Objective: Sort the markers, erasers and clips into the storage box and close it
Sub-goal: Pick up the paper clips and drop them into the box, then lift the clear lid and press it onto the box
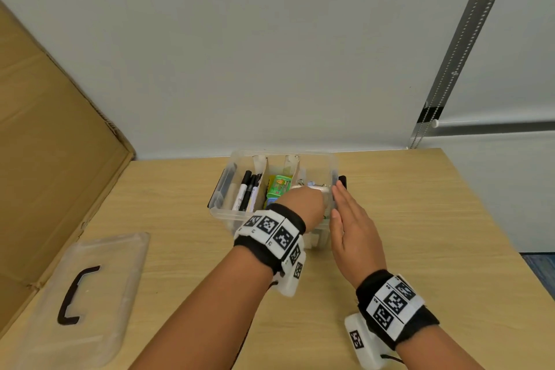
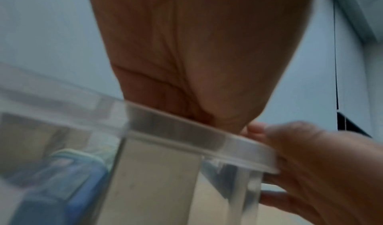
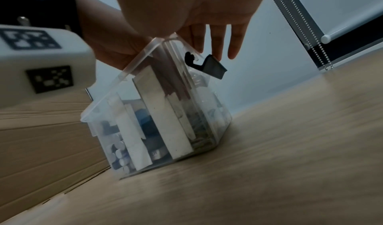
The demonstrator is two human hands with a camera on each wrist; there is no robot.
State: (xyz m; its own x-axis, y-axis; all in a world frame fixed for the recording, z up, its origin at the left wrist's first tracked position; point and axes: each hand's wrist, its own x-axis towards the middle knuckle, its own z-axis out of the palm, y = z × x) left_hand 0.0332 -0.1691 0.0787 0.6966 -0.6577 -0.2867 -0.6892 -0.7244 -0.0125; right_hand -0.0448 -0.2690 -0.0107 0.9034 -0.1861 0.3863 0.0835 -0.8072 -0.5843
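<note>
With the left hand (image 1: 303,203) reaching, fingers hidden, into the clear plastic storage box (image 1: 237,213) and the flat-fingered right hand (image 1: 351,219) bracing its side, a careless withdrawal could drag clips out.

Head view: from above, facing forward and down over the table (image 1: 420,219) toward the wall. Left wrist view: very close under the palm, against the box (image 2: 186,130) rim. Right wrist view: low near the tabletop, facing up. All three share the box.
</note>
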